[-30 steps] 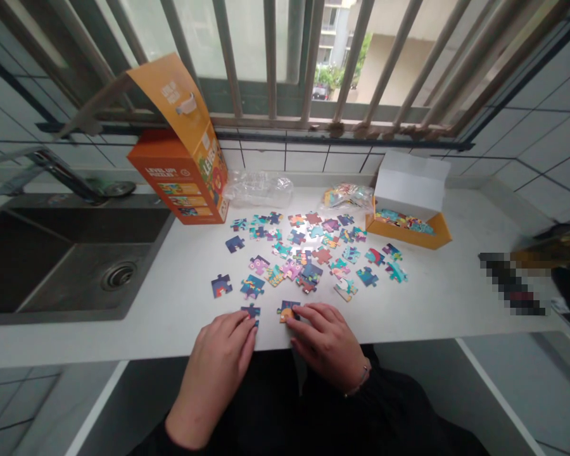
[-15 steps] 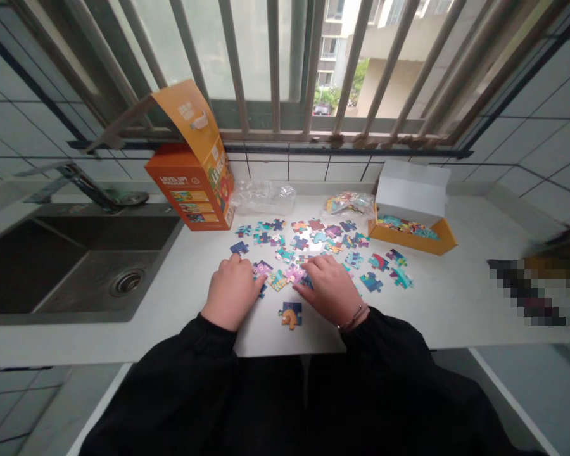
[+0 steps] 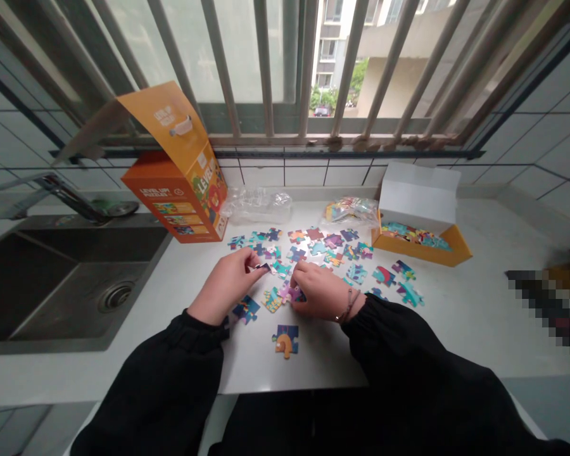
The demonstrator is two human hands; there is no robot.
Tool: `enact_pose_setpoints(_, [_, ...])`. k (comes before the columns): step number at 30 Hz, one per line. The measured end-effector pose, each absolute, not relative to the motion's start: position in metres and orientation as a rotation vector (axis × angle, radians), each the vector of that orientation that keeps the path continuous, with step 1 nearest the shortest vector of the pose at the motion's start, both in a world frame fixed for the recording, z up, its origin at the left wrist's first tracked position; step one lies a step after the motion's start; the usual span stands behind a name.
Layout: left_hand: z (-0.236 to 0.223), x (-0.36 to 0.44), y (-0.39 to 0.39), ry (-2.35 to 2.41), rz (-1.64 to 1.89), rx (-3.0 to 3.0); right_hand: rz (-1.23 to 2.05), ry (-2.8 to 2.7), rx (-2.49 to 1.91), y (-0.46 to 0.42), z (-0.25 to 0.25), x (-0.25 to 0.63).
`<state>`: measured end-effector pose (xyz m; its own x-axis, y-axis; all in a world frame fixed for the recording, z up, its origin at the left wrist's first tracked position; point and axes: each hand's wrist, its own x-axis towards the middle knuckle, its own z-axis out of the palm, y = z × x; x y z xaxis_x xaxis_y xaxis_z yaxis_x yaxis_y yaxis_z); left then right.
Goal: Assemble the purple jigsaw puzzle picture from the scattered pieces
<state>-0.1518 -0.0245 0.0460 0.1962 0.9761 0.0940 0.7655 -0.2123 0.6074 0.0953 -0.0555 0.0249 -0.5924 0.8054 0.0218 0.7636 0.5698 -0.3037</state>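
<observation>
My left hand (image 3: 225, 285) pinches a dark puzzle piece (image 3: 265, 267) between thumb and fingers, tilted above the counter. My right hand (image 3: 319, 290) is closed, thumb and fingertips on a pink and dark puzzle piece (image 3: 293, 293) that they partly cover. Just left of it lies a yellow-green puzzle piece (image 3: 272, 300). A blue puzzle piece (image 3: 246, 308) lies below my left hand. Closest to me, a puzzle piece with an orange curved shape (image 3: 285, 341) lies by itself. Several more loose pieces, among them a purple one (image 3: 333, 240), spread beyond my hands.
An orange puzzle box (image 3: 171, 202) stands open at the back left, beside the sink (image 3: 90, 345). Clear plastic packaging (image 3: 256, 206) and a bag of pieces (image 3: 351, 209) lie along the wall. A yellow box (image 3: 420, 249) with pieces inside sits at the right.
My left hand has risen from the counter and now pinches a dark puzzle piece. My right hand has closed more over the pink piece. The view has shifted slightly.
</observation>
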Motion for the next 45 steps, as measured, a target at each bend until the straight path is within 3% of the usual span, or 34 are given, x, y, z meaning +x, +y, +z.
enact_pose_setpoints(6, [0.041,-0.106,0.001,1.156,1.143,1.382,0.634,-2.569,-0.979,-0.037,0.028,0.112])
enact_pose_setpoints(13, [0.019,-0.096,0.001,1.088,1.159,1.032,0.7,-2.137,-1.151,-0.03,0.026,0.139])
enact_pose_setpoints(19, [0.014,-0.092,-0.006,1.082,1.005,1.087,0.486,-2.067,-1.086,-0.024,0.02,0.135])
enact_pose_setpoints(34, [0.01,-0.102,-0.003,1.454,0.965,1.706,0.541,-2.088,-1.073,-0.026,0.009,0.136])
enact_pose_setpoints(45, [-0.001,-0.101,0.003,1.246,1.067,1.505,0.476,-2.081,-1.048,-0.025,0.014,0.137])
